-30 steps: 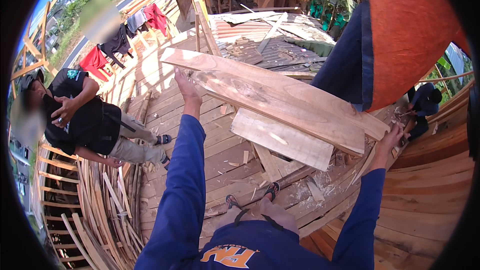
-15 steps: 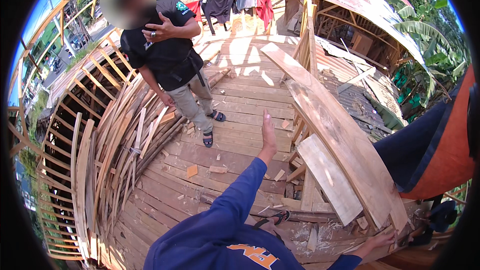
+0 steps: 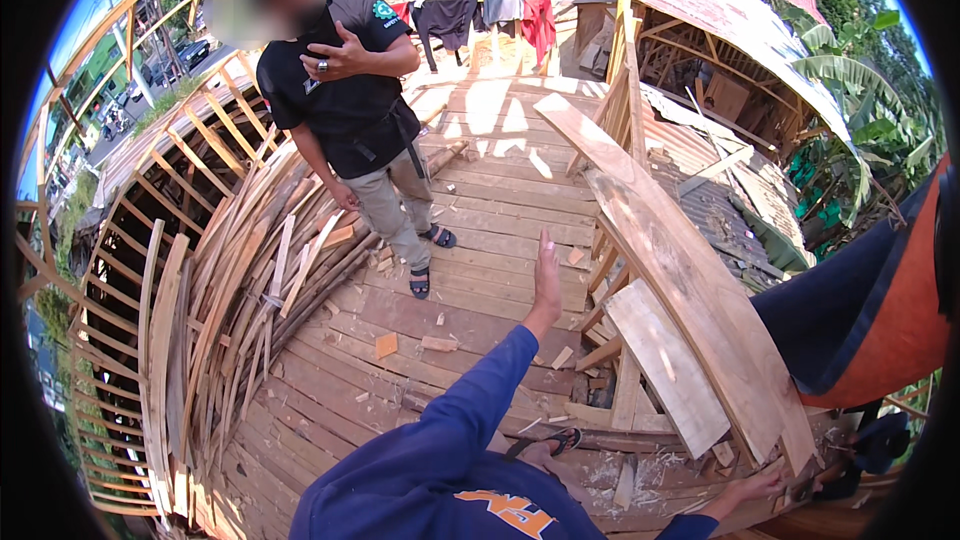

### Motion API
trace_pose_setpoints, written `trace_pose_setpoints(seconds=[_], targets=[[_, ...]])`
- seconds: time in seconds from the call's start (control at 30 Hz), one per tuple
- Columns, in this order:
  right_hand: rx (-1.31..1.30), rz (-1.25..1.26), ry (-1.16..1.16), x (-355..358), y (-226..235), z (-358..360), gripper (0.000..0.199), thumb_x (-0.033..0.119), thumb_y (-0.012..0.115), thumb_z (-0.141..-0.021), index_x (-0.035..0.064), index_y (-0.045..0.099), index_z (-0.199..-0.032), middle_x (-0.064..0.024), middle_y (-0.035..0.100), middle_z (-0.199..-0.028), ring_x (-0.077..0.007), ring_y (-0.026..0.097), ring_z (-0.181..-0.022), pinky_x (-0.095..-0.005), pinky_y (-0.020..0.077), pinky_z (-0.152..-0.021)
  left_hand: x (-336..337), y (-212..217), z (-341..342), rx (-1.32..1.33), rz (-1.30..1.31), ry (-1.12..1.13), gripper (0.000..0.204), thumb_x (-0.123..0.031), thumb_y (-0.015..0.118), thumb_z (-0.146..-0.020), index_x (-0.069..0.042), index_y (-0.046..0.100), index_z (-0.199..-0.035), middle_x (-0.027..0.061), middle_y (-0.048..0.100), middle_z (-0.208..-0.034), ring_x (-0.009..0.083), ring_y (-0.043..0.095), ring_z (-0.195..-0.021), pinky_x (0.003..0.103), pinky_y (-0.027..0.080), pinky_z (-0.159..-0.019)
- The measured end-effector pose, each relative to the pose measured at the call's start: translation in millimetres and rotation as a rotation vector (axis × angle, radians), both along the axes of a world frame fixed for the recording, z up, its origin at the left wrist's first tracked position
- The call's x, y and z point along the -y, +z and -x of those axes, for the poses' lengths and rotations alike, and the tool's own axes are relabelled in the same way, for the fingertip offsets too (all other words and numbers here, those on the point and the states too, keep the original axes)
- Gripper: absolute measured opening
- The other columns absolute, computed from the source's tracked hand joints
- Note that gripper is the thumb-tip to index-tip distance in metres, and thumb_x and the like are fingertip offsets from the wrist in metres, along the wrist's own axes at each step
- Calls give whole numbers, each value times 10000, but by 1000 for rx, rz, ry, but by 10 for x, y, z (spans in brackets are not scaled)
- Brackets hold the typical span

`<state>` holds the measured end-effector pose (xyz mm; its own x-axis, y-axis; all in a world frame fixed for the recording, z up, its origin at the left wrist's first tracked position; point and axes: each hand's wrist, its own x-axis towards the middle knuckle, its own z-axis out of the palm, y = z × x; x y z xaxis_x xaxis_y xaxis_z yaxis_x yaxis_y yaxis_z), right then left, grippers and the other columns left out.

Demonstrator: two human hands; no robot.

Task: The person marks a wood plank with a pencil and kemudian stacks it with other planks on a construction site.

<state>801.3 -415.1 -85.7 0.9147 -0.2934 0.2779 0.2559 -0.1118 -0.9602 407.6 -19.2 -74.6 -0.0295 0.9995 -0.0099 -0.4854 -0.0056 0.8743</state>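
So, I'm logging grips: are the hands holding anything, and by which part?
The left hand holds nothing. The right hand is by the near end of the long planks; whether it grips them cannot be told.

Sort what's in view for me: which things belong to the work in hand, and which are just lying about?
Likely part of the work:
long boards, right hand by their near end, contact unclear
short pale board, beside them

Apparently just about:
pile of wood strips
loose wood block
hanging clothes
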Motion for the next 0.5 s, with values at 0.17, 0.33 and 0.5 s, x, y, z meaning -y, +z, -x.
trace_pose_setpoints(seconds=[0.17, 0.33, 0.5], targets=[[-21, -2, 23, 21, -94, 86, 363, 233, 503, -959, -51, 547, -1179, -186, 561, -1232, -280, 543, -1126, -394, 437, -972, 35, -90, 10, -20, 31, -54, 755, -480, 342, -985, -32, 62, -1525, 132, 45, -1602, 253, 67, -1478, 404, 75, -1185], [-141, -277, 130, 40, -140, 221, 471, 362, 520, -955, 22, 425, -1267, -161, 436, -1376, -286, 405, -1310, -441, 307, -1083, -90, -82, -270, -49, 3, -108, 758, -499, 344, -978, -44, 84, -1526, 133, 63, -1600, 266, 85, -1475, 421, 81, -1184], [-420, -254, 93, -158, -220, 970, 422, 361, 504, -948, 92, 384, -1249, -119, 388, -1424, -273, 333, -1370, -490, 242, -1100, 370, -594, -317, -105, 216, -109, 762, -491, 373, -971, -68, 79, -1532, 148, 102, -1591, 249, 108, -1468, 400, 79, -1184]])
